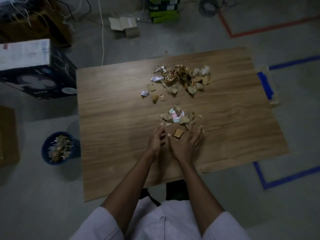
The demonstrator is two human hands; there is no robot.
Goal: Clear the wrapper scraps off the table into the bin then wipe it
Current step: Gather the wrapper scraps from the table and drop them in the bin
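Observation:
Wrapper and cardboard scraps lie in two groups on the wooden table (112, 135). The far pile (183, 78) holds crumpled gold, white and brown bits. The near cluster (176, 116) surrounds a round white lid. A brown cardboard piece (178, 133) lies between my hands. My left hand (156, 139) and my right hand (187, 144) rest on the table side by side, fingers spread toward the near cluster, holding nothing. A blue bin (45, 153) with scraps inside stands on the floor left of the table.
A dark printed box (38, 80) stands at the table's far left corner. A brown carton (8, 135) sits at the left edge. Blue tape (265, 85) lies at the table's right edge. Boxes and cables litter the floor beyond.

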